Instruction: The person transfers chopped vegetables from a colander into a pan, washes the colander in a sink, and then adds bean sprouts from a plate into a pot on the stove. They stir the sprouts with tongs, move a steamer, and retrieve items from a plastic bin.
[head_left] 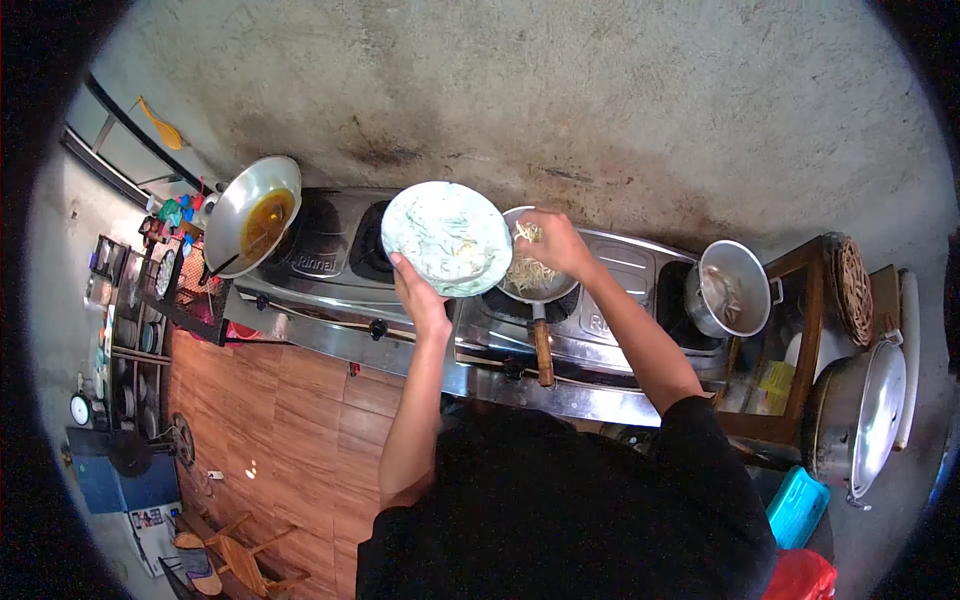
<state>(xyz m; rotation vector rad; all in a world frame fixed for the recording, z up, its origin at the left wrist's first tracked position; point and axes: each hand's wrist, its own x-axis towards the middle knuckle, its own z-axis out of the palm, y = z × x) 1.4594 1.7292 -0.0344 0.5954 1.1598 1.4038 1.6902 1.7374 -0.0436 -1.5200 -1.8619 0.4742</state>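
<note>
My left hand (420, 296) grips the lower edge of a pale green and white plate (447, 238), tilted so that its upper face shows. A few small bits cling to that face. Just right of the plate, my right hand (557, 243) is closed on a small bunch of pale thin strands (527, 231) that look like bean sprouts. Below the bunch is a small frying pan (545, 292) on the stove, its wooden handle (543, 352) pointing towards me. More of the same strands (527, 272) lie in the pan. The plate and my right hand hide part of the pan.
A large wok (228, 217) with brown oil stands on the left burner of the stove (400, 318). To the right are a metal pot (745, 262), a wooden cabinet (806, 345) and a big lidded pot (838, 420). The concrete wall (520, 100) rises behind the stove.
</note>
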